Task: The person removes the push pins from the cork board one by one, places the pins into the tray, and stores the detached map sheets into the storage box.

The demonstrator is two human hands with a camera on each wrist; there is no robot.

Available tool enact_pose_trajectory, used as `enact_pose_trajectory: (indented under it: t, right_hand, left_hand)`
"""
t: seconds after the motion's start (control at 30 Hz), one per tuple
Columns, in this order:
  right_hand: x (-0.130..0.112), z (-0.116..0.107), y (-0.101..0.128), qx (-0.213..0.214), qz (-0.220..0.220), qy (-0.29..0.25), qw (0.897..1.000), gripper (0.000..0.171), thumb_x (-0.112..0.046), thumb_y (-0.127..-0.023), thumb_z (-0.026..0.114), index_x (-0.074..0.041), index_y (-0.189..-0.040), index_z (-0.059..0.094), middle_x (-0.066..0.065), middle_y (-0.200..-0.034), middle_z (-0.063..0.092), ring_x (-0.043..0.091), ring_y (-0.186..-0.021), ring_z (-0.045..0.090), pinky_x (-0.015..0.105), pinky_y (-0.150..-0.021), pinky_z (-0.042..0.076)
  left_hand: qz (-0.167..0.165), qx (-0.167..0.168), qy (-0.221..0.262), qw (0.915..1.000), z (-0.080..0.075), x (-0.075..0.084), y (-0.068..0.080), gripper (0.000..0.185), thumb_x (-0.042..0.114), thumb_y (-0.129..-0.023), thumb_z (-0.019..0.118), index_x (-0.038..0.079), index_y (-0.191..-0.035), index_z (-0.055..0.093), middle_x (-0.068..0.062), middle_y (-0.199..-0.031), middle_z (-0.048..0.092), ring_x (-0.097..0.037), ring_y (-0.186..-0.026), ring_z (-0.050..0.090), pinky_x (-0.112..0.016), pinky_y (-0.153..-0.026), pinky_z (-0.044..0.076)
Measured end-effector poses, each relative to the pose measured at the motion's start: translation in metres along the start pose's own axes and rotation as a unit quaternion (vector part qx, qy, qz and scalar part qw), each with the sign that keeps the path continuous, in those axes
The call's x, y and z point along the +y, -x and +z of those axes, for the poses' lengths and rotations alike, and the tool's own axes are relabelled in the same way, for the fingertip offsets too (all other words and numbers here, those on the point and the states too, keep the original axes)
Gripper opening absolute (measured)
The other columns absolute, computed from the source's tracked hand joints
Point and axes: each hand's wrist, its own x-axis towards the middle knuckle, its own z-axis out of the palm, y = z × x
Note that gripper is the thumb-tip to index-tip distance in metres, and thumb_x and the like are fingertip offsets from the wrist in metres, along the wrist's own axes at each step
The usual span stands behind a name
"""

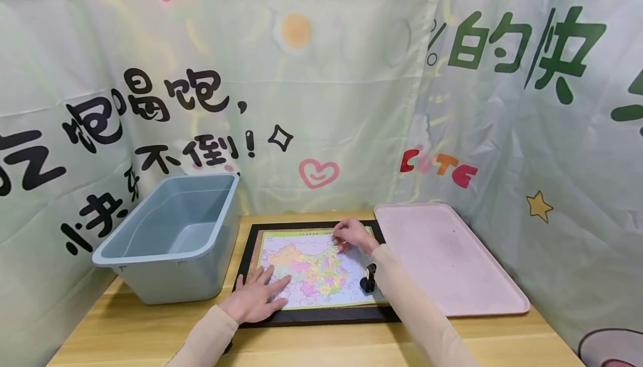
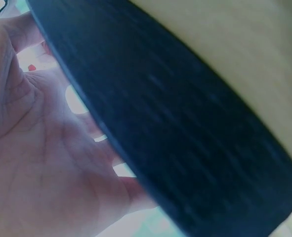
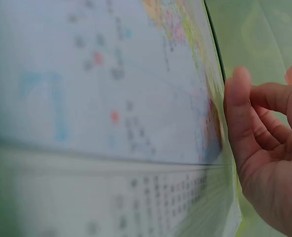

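The left hand (image 1: pixel 253 300) lies flat with fingers spread, pressing the near left corner of the colourful map puzzle in its black rectangular frame (image 1: pixel 321 315) on the wooden bench (image 1: pixel 502 339). The right hand (image 1: pixel 354 235), fingers curled, touches the map's far part; whether it pinches a piece I cannot tell. Left of the left hand stands a grey-blue plastic tub (image 1: pixel 171 244); right of the right hand lies a pink tray (image 1: pixel 452 261).
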Motion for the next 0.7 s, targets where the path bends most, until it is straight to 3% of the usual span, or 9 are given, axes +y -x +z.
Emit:
enact_pose_trajectory:
  t: [0.4,0.7]
  right_hand:
    - [-0.001,-0.005,0.004,0.041,0.000,-0.020,0.999,0.018,-0.008,-0.097,0.058,0.007,-0.106,0.064,0.015,-0.080,0.067,0.017,-0.053,0.061,0.036,-0.059,0.058]
    - [0.000,-0.018,0.009,0.069,0.013,-0.040,0.997,0.024,-0.008,-0.097,0.058,0.009,-0.115,0.060,0.019,-0.092,0.067,0.022,-0.075,0.066,0.033,-0.061,0.058]
  left_hand:
    - [-0.002,-0.002,0.002,1.0000,0.000,0.001,0.000,0.055,0.056,-0.098,0.047,0.038,-0.150,0.040,-0.014,-0.162,0.025,-0.040,-0.149,0.021,-0.077,-0.107,0.011]
    - [-0.004,0.003,-0.006,1.0000,0.001,0.000,-0.001,0.055,0.056,-0.098,0.047,0.038,-0.150,0.040,-0.014,-0.162,0.025,-0.040,-0.149,0.021,-0.077,-0.106,0.013]
